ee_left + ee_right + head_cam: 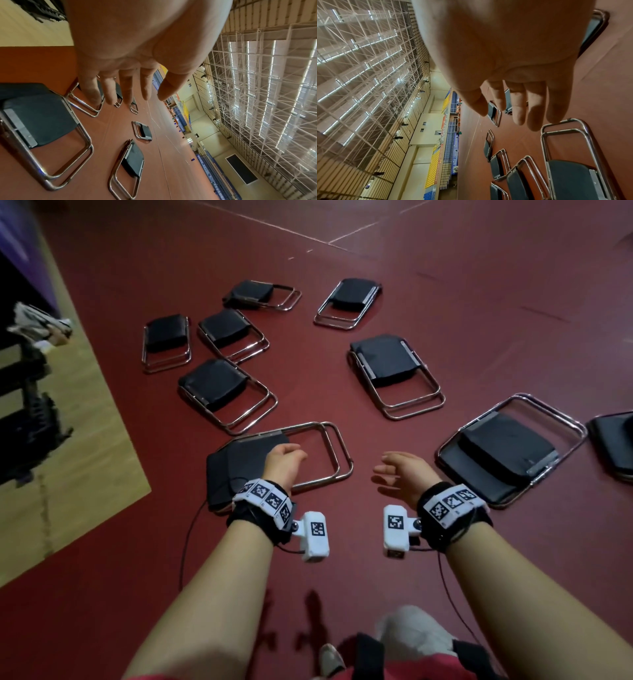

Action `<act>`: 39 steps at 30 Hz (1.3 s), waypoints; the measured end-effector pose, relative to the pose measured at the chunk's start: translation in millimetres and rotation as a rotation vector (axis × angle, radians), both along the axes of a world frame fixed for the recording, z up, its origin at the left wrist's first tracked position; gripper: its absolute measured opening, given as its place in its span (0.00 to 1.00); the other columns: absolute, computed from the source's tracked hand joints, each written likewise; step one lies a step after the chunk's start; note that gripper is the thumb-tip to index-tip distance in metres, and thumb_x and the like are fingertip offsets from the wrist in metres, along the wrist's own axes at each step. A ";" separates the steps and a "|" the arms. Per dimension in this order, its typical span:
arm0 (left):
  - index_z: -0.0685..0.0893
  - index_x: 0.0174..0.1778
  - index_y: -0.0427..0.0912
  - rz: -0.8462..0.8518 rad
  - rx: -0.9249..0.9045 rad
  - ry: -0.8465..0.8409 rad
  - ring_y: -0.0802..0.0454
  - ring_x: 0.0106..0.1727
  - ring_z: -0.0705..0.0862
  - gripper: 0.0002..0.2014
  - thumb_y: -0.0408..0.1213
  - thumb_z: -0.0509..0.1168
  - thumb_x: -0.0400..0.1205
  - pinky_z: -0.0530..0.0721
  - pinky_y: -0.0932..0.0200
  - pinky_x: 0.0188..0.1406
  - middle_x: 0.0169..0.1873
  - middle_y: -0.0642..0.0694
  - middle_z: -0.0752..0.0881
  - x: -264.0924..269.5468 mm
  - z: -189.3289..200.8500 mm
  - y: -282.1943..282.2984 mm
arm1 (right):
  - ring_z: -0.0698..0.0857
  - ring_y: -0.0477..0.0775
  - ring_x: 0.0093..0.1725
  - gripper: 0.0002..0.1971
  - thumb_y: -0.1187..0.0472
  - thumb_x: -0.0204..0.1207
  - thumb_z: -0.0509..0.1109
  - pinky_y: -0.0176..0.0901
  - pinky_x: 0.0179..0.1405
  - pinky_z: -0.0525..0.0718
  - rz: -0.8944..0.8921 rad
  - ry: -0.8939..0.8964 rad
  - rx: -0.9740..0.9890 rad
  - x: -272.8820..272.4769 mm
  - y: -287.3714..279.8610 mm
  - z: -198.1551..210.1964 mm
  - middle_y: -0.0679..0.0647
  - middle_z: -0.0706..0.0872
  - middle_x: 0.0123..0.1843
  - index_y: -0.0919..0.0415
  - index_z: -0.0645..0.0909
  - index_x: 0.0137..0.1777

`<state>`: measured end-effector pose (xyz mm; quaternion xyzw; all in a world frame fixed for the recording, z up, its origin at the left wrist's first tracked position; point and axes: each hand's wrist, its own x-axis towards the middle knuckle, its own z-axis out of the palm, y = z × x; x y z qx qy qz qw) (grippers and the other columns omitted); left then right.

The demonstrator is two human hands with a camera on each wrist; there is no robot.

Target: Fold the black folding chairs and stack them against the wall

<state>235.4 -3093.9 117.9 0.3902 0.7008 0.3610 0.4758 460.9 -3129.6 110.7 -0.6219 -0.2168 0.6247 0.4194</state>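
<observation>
The nearest black fabric-seated folding chair with a chrome tube frame [279, 462] lies flat on the dark red floor [479, 285], already collapsed as far as I can judge, directly under and ahead of my left hand [282, 462]; its long axis runs from the dark seat at my lower left out to the bare chrome loop at the upper right, so the open frame end points toward the gap between my hands; the left hand hovers over the seam where seat meets frame, fingers loose and slightly curled, holding nothing; I cannot tell whether it touches the metal; the right hand [399, 474] hangs to the right of that chair's loop, palm turned inward, fingers spread and relaxed, also empty; so the left is plainly the nearer one, and I judge the coming move to be a grasp of the side rail with it while the right reaches across for the loop end; a second flat black chair with a chrome frame [510, 453] lies just right of the right hand, angled the other way; more folded chairs lie scattered farther out, well apart from both hands; a pale wooden floor strip [78, 440] runs along my left; no wall to stack against is in sight from the head view.
</observation>
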 end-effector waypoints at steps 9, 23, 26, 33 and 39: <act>0.86 0.54 0.43 0.155 -0.041 0.050 0.54 0.37 0.77 0.08 0.30 0.67 0.81 0.73 0.59 0.34 0.36 0.48 0.81 -57.7 -5.7 137.3 | 0.81 0.58 0.33 0.02 0.64 0.83 0.64 0.44 0.38 0.77 0.119 0.039 0.001 -43.7 187.3 -6.1 0.58 0.81 0.37 0.58 0.78 0.51; 0.85 0.54 0.45 0.460 -0.071 -0.002 0.51 0.39 0.80 0.08 0.30 0.65 0.82 0.72 0.58 0.31 0.41 0.45 0.83 -266.0 -32.1 240.9 | 0.85 0.60 0.41 0.08 0.61 0.81 0.67 0.49 0.45 0.83 0.416 0.070 -0.002 -256.9 367.8 -25.2 0.57 0.84 0.41 0.57 0.78 0.59; 0.86 0.53 0.44 0.431 -0.045 0.018 0.50 0.39 0.80 0.07 0.31 0.66 0.82 0.73 0.57 0.31 0.44 0.44 0.85 -337.0 -41.0 269.0 | 0.86 0.62 0.45 0.07 0.61 0.81 0.66 0.51 0.48 0.82 0.384 0.056 -0.001 -321.8 394.6 -36.1 0.56 0.84 0.40 0.57 0.78 0.58; 0.85 0.48 0.48 0.335 -0.058 0.006 0.49 0.40 0.81 0.06 0.32 0.66 0.82 0.75 0.56 0.34 0.42 0.46 0.84 -485.1 -36.2 341.1 | 0.86 0.62 0.45 0.03 0.61 0.80 0.67 0.56 0.55 0.81 0.278 0.057 -0.035 -460.4 433.7 -33.9 0.56 0.85 0.40 0.55 0.79 0.52; 0.86 0.52 0.45 0.184 -0.069 -0.014 0.50 0.36 0.78 0.08 0.31 0.66 0.81 0.68 0.60 0.29 0.37 0.46 0.82 -531.6 -44.4 427.1 | 0.88 0.62 0.43 0.08 0.61 0.80 0.67 0.53 0.52 0.81 0.124 0.041 -0.054 -501.9 478.4 -35.5 0.57 0.86 0.41 0.57 0.80 0.58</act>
